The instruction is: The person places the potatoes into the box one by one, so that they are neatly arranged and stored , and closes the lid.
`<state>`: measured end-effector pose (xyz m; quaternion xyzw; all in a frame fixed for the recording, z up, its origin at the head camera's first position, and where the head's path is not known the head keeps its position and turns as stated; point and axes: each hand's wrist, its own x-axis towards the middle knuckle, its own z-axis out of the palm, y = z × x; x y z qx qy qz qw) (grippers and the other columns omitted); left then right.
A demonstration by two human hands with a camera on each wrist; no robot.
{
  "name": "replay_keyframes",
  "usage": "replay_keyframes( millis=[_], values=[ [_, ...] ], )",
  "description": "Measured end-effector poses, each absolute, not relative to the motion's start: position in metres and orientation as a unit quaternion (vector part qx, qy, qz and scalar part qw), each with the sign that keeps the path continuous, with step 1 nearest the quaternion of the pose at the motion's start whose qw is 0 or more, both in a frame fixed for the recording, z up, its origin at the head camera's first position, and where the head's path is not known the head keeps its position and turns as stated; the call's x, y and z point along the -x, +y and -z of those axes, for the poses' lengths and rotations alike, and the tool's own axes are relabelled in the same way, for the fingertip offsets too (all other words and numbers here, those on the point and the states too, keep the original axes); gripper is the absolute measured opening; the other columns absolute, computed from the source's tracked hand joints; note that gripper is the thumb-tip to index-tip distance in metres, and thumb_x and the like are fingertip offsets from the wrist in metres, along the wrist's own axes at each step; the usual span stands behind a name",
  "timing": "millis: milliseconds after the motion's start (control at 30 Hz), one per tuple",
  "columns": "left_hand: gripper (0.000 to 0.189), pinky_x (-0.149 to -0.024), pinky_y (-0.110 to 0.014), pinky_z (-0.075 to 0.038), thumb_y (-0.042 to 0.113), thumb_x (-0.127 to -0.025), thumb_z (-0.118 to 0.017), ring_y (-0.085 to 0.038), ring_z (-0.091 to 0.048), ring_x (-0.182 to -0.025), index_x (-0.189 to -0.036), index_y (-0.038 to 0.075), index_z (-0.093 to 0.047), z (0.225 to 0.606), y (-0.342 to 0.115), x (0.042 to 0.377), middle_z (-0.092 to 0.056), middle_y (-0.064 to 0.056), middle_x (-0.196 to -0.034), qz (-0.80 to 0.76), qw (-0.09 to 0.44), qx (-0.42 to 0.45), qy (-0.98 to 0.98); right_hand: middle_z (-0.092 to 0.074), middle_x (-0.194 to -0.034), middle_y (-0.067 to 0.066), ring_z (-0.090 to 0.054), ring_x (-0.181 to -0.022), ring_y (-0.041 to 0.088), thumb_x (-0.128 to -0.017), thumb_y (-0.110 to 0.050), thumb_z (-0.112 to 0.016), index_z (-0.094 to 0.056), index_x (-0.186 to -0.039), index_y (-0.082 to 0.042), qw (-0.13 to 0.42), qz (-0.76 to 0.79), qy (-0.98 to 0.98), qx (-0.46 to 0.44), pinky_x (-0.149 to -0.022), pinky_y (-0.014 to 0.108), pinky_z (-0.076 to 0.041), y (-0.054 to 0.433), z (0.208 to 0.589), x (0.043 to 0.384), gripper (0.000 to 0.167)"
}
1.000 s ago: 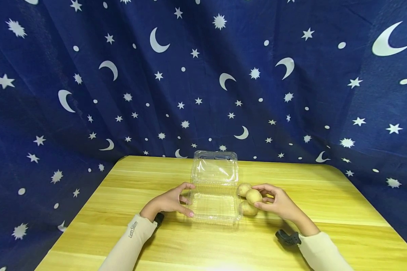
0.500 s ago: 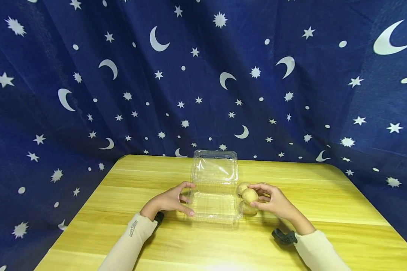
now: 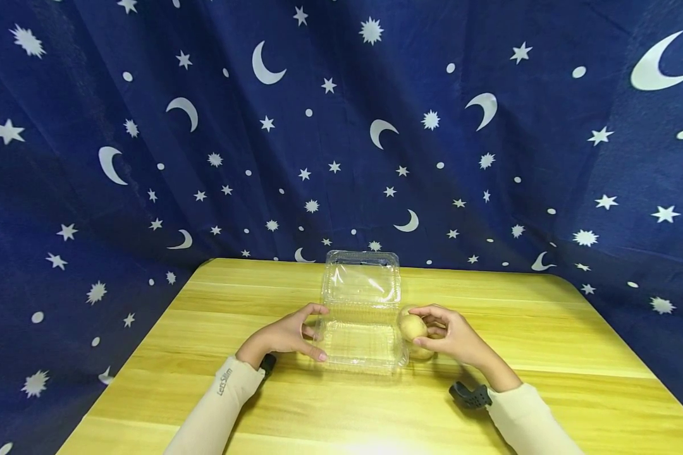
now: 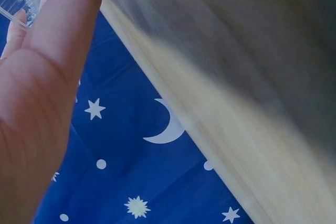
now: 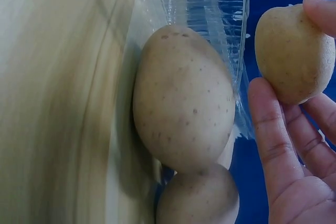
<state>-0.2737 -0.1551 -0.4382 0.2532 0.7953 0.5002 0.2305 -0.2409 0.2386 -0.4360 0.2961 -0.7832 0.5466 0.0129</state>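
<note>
Midway between the table's (image 3: 296, 414) side edges, the left hand (image 3: 286, 335) grips a clear container (image 3: 358, 342); near its right rim the right hand (image 3: 455, 333) pinches a potato (image 3: 412, 328), half hiding other potatoes (image 5: 184, 98) in the head view. A starry curtain (image 3: 341, 142) hangs behind.

My right hand (image 3: 454, 336) has moved leftward, bringing its pinched potato (image 3: 413, 328) closer to the clear container (image 3: 361, 341) left of my fingers, and now covers more of the loose potato (image 3: 405, 310) beyond them.
</note>
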Motion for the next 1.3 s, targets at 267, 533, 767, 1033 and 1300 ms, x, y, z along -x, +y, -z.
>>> replay_keyframes(
  millis=[267, 533, 767, 1033, 1300],
  values=[
    [0.098, -0.093, -0.039, -0.058, 0.013, -0.087, -0.093, -0.041, -0.060, -0.134, -0.163, 0.000, -0.033, 0.439, -0.155, 0.274, -0.028, -0.025, -0.171, -0.501, 0.230, -0.254, 0.795, -0.063, -0.128, 0.037, -0.065, -0.104, 0.009, -0.091, 0.008, -0.081, -0.062, -0.133, 0.018, 0.010, -0.555, -0.775, -0.303, -0.088, 0.023, -0.059, 0.232, 0.437, 0.243, 0.047],
    [0.098, -0.092, -0.037, -0.057, 0.015, -0.087, -0.093, -0.039, -0.060, -0.133, -0.163, 0.000, -0.033, 0.437, -0.155, 0.272, -0.026, -0.024, -0.172, -0.504, 0.233, -0.253, 0.792, -0.065, -0.127, 0.032, -0.065, -0.103, 0.011, -0.092, 0.006, -0.081, -0.062, -0.133, 0.018, -0.005, -0.556, -0.776, -0.297, -0.088, 0.023, -0.059, 0.227, 0.436, 0.244, 0.047],
    [0.099, -0.090, -0.036, -0.057, 0.016, -0.087, -0.093, -0.039, -0.061, -0.132, -0.163, 0.000, -0.032, 0.437, -0.155, 0.273, -0.026, -0.025, -0.171, -0.506, 0.235, -0.255, 0.790, -0.065, -0.127, 0.032, -0.065, -0.104, 0.012, -0.092, 0.005, -0.082, -0.062, -0.134, 0.018, -0.017, -0.554, -0.782, -0.285, -0.090, 0.023, -0.059, 0.223, 0.434, 0.243, 0.048],
    [0.100, -0.089, -0.035, -0.056, 0.017, -0.086, -0.093, -0.037, -0.061, -0.131, -0.163, 0.001, -0.033, 0.438, -0.155, 0.273, -0.028, -0.024, -0.170, -0.502, 0.233, -0.253, 0.794, -0.067, -0.126, 0.030, -0.066, -0.104, 0.011, -0.091, 0.005, -0.083, -0.063, -0.132, 0.018, -0.011, -0.554, -0.781, -0.288, -0.089, 0.023, -0.059, 0.215, 0.434, 0.243, 0.047],
    [0.098, -0.091, -0.035, -0.056, 0.014, -0.086, -0.093, -0.038, -0.060, -0.132, -0.163, 0.001, -0.033, 0.437, -0.154, 0.272, -0.026, -0.024, -0.171, -0.506, 0.235, -0.250, 0.791, -0.067, -0.124, 0.031, -0.066, -0.104, 0.013, -0.091, 0.005, -0.083, -0.063, -0.132, 0.019, -0.015, -0.558, -0.777, -0.291, -0.090, 0.024, -0.059, 0.206, 0.431, 0.242, 0.047]
  ],
)
